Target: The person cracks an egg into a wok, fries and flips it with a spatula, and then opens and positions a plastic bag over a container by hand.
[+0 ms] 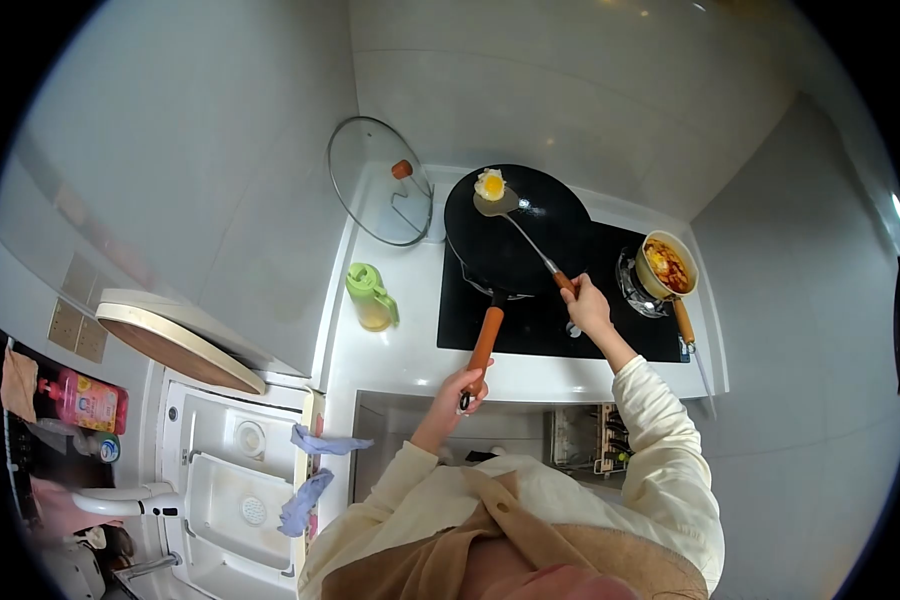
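Note:
My left hand (460, 390) is wrapped round the orange-brown handle of a black wok (530, 235), which sits over the left burner. In my right hand (588, 305) is the wooden grip of a metal spatula (515, 222), reaching across the wok. At the spatula's tip, near the wok's far left side, is a fried egg (490, 185) with a yellow yolk. I cannot tell whether the egg rests on the blade or on the wok. To the right, a small saucepan (667, 265) with reddish food and a wooden handle stands on the other burner.
A glass lid (382, 185) leans at the back left of the counter. Before it stands a green-lidded oil bottle (372, 297). Left lie a white double sink (245, 500), a round wooden board (180, 345) and blue cloths (308, 500). An open drawer (590, 440) is below the counter.

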Motion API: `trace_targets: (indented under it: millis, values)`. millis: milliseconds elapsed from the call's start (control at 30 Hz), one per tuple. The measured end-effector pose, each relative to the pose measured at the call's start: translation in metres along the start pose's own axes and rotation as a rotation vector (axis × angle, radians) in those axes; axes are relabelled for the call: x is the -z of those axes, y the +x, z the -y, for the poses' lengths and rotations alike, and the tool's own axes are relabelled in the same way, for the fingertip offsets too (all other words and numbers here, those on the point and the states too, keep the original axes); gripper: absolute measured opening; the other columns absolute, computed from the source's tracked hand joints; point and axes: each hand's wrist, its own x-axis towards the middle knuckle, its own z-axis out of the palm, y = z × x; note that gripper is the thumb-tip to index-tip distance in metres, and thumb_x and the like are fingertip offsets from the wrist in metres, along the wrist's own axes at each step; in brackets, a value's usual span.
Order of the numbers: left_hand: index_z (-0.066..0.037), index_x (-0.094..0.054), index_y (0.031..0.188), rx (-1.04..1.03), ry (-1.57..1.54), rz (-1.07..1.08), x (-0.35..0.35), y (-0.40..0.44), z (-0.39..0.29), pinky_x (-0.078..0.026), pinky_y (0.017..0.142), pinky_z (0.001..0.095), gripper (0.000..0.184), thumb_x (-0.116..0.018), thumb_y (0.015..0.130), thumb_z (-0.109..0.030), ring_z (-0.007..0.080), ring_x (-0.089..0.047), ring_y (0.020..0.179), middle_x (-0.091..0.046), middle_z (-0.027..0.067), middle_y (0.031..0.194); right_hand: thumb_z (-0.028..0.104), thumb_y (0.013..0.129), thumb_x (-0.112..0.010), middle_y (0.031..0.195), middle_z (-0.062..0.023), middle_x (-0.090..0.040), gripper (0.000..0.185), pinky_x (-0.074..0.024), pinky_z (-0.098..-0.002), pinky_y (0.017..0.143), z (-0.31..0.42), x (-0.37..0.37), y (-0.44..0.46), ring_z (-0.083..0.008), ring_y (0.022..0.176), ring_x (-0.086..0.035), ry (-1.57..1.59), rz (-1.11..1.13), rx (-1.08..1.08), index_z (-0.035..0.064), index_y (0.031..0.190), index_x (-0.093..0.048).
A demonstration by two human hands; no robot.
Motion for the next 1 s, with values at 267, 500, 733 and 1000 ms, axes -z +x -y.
trace_targets:
  millis: [267, 500, 733, 1000]
  values:
    - [0.001, -0.042, 0.125, -0.002, -0.032, -0.010, 0.006, -0.001, -0.005, -0.027, 0.041, 0.0186, 0.045, -0.044, 0.090, -0.029, 0.0040, -0.034, 0.045, -0.043, -0.0018, 0.060, 0.025, 0.080, -0.063, 0.084, -0.0098, -0.066, 0.023, -0.0468, -0.0386, 0.069, -0.020, 0.010, -0.004, -0.0299, 0.080, -0.063, 0.015, -0.100, 0.059, 0.0098, 0.095, -0.056]
    - [0.000, -0.043, 0.125, 0.022, 0.010, -0.045, 0.001, -0.002, -0.008, -0.027, 0.041, 0.0181, 0.048, -0.046, 0.089, -0.031, 0.0039, -0.033, 0.044, -0.042, -0.0021, 0.059, 0.024, 0.080, -0.063, 0.084, -0.0093, -0.066, 0.022, -0.0469, -0.0375, 0.068, -0.026, 0.018, -0.014, -0.0292, 0.079, -0.063, 0.054, -0.093, 0.042, 0.0100, 0.096, -0.056]
    - [0.000, -0.043, 0.125, 0.006, 0.013, -0.044, 0.001, -0.005, -0.011, -0.026, 0.041, 0.0177, 0.049, -0.046, 0.089, -0.033, 0.0037, -0.033, 0.045, -0.042, -0.0023, 0.060, 0.026, 0.080, -0.063, 0.081, -0.0093, -0.065, 0.022, -0.0469, -0.0378, 0.066, -0.033, 0.050, -0.021, -0.0285, 0.076, -0.062, -0.072, -0.082, 0.043, 0.0098, 0.094, -0.056]
    - [-0.001, -0.042, 0.126, 0.013, 0.017, -0.051, 0.005, -0.002, -0.010, -0.026, 0.042, 0.0189, 0.048, -0.043, 0.089, -0.032, 0.0042, -0.032, 0.044, -0.041, -0.0016, 0.057, 0.027, 0.081, -0.063, 0.082, -0.0122, -0.064, 0.025, -0.0469, -0.0382, 0.068, -0.032, 0.080, -0.002, -0.0292, 0.078, -0.062, -0.174, 0.058, 0.035, 0.0075, 0.095, -0.055]
